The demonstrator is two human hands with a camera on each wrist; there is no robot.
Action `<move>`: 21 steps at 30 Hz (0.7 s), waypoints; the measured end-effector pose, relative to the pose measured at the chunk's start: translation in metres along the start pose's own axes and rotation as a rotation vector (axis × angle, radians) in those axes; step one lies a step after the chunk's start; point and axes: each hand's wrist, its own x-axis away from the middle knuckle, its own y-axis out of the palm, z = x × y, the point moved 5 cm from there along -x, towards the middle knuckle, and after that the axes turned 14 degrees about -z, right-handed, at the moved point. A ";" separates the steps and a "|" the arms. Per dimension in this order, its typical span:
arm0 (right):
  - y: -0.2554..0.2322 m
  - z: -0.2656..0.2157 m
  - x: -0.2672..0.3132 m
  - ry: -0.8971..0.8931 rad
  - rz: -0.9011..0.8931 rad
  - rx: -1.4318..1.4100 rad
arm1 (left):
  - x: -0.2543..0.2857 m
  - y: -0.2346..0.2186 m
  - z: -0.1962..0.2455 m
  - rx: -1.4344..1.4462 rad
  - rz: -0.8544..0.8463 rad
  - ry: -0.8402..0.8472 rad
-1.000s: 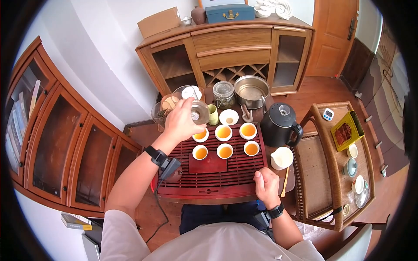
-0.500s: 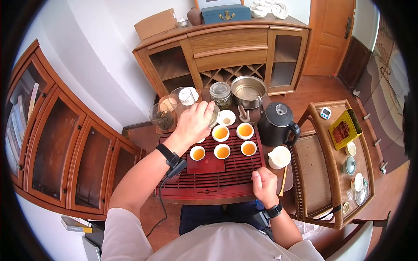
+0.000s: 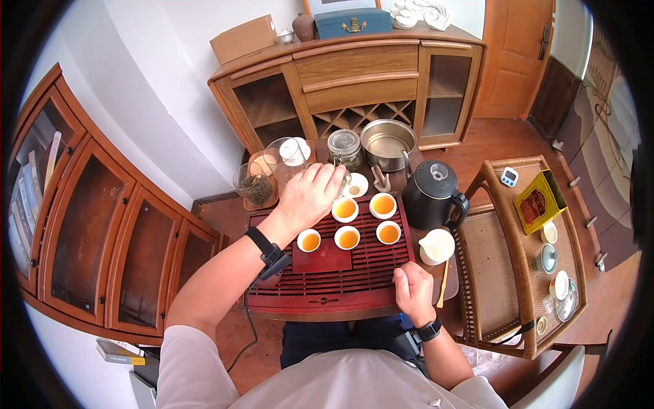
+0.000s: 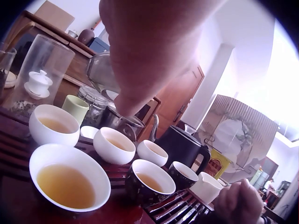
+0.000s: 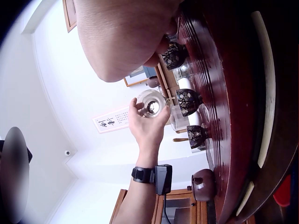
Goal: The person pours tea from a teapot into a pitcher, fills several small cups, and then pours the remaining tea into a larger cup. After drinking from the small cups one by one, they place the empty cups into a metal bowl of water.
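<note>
My left hand (image 3: pixel 310 196) grips a clear glass vessel (image 5: pixel 161 99), mostly hidden behind the fingers in the head view, above the far-left part of the red slatted tray (image 3: pixel 327 300). Beneath and beside it stand several small cups of amber tea, such as this front-left cup (image 4: pixel 67 184); the hand hides the back-left one in the head view. At the tray's near right edge is my right hand (image 3: pixel 414 292), fingers curled in and thumb on top, holding nothing visible.
A black kettle (image 3: pixel 432 194) and a white pitcher (image 3: pixel 437 247) stand right of the tray. Behind it are a lidded jar (image 3: pixel 346 150), a metal pot (image 3: pixel 388 145) and a glass of leaves (image 3: pixel 256 189). A wicker cart (image 3: pixel 494 273) is farther right.
My left hand has moved right with the glass vessel, from over the tray's back-left corner, and now covers the back-left cup. My right hand has stayed at the tray edge.
</note>
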 end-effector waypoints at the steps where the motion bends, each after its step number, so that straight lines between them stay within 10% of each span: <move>1: 0.000 0.000 0.000 0.000 0.001 -0.001 | 0.001 -0.001 0.001 -0.024 0.020 0.017; 12: -0.001 -0.001 0.000 0.008 0.003 -0.013 | -0.001 -0.003 0.005 -0.053 0.039 -0.001; 21: 0.000 0.000 0.001 -0.002 0.009 -0.015 | -0.021 0.008 -0.022 0.521 -0.290 -0.487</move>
